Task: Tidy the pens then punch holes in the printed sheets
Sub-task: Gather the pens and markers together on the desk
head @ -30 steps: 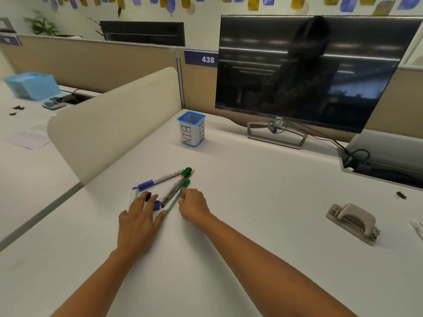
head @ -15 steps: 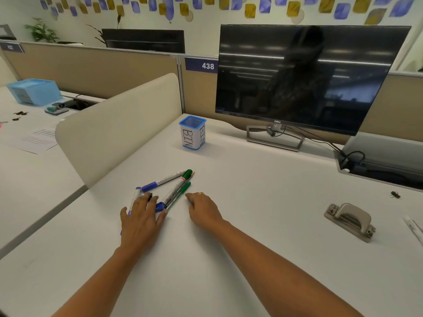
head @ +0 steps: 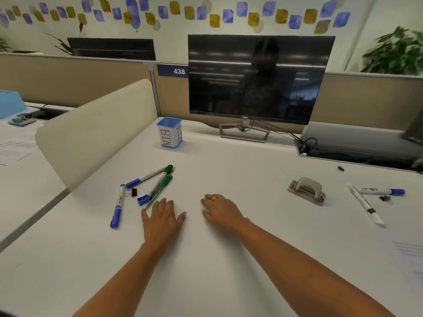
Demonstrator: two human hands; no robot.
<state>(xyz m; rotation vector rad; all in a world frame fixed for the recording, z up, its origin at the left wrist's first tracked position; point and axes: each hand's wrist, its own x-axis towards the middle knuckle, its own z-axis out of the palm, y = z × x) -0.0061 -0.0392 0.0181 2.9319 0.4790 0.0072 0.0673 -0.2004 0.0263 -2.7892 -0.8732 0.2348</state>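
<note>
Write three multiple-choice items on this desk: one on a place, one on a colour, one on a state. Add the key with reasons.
1. Where is the hole punch?
A. On a chair.
B. On the desk, to the right of the right hand.
C. On the monitor's stand.

2. What colour is the rim of the cup marked BIN?
A. Blue.
B. Red.
C. Yellow.

3. How is the left hand?
A. Gripping a marker.
B. Flat on the desk, fingers straight, holding nothing.
C. Pinching a binder clip.

Key:
1 B, the punch sits on the desk off to the right hand's right.
2 A, its mesh rim is blue above the white label.
3 B, its palm is down and nothing is in its fingers.
</note>
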